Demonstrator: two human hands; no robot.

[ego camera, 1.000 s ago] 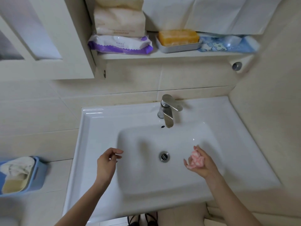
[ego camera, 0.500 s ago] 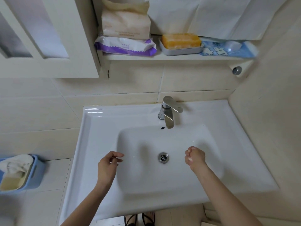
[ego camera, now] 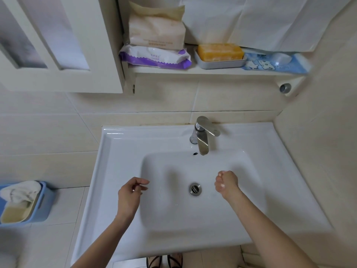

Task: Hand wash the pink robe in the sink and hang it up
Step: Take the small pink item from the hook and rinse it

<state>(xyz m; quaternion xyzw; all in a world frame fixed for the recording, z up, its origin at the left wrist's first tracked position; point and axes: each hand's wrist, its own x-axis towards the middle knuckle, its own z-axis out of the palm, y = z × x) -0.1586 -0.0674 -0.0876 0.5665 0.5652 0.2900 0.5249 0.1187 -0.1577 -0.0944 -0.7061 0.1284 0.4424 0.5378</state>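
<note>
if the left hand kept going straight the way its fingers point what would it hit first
Probably the curled right hand, across the white ceramic sink basin: the left hand points rightward, over the round metal drain. Heights are unclear.

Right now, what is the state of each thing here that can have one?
faucet: off, no water runs.
sink: no standing water, a few drops.
left hand: open, holds nothing.
right hand: grips a small pale thing, mostly hidden.
soap bar: lies in grey dish.
</note>
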